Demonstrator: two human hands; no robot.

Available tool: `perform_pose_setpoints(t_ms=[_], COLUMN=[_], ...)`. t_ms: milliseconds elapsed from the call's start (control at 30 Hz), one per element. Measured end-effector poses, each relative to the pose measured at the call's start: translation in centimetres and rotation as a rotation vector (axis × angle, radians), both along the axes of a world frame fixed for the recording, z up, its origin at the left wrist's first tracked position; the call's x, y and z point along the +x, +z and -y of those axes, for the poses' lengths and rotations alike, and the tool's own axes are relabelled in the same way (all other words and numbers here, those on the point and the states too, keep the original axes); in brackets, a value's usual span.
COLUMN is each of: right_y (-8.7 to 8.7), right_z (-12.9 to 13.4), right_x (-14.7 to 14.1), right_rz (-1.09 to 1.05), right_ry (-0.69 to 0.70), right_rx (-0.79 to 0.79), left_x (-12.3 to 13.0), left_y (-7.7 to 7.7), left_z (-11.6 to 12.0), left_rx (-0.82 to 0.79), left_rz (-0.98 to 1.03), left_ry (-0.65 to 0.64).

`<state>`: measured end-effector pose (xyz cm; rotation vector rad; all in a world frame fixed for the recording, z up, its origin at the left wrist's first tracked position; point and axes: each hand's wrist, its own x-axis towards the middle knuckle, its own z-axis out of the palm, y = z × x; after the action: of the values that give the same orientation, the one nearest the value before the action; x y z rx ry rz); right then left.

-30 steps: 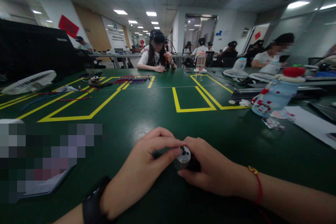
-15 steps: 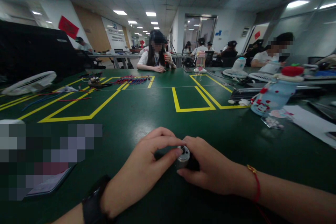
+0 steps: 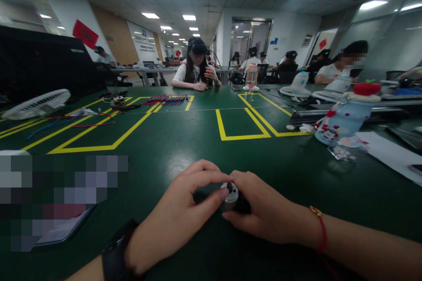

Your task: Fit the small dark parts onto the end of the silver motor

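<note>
A small silvery electric motor (image 3: 230, 202) stands upright near the table's front, its round end face up with dark holes in it. On that face sits a short dark shaft (image 3: 230, 186). My right hand (image 3: 260, 204) is wrapped round the motor's body from the right. From the left, my left hand (image 3: 194, 193) has its thumb and index finger pinched at the shaft, the other fingers curled behind. The motor's lower part is partly hidden by my right hand.
A phone (image 3: 66, 228), partly blurred out, lies at left. Red and blue wires (image 3: 168, 100) are heaped farther back. Yellow tape (image 3: 244, 137) marks the green table (image 3: 184, 140). At right stand a blue bottle (image 3: 346, 118) and white fans (image 3: 295, 85). A co-worker (image 3: 196, 70) sits opposite.
My left thumb has shifted slightly at the shaft, showing a little more of it. My right hand and the motor stay in place.
</note>
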<state>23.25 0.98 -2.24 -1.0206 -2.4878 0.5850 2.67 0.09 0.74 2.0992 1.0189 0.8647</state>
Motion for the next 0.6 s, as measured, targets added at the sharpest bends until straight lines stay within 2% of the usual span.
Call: perform_pose_setpoints(t_ms=[400, 600], right_y=[0.2, 0.5], right_z=[0.0, 0.0], right_x=[-0.1, 0.1], right_rz=[-0.015, -0.024], right_ry=[-0.001, 0.007], right_rx=[-0.005, -0.043], left_x=[-0.1, -1.3], left_y=[-0.1, -0.6], left_z=[0.0, -0.8], left_rx=[-0.016, -0.039], left_rz=[0.016, 0.029], left_ry=[0.009, 0.104])
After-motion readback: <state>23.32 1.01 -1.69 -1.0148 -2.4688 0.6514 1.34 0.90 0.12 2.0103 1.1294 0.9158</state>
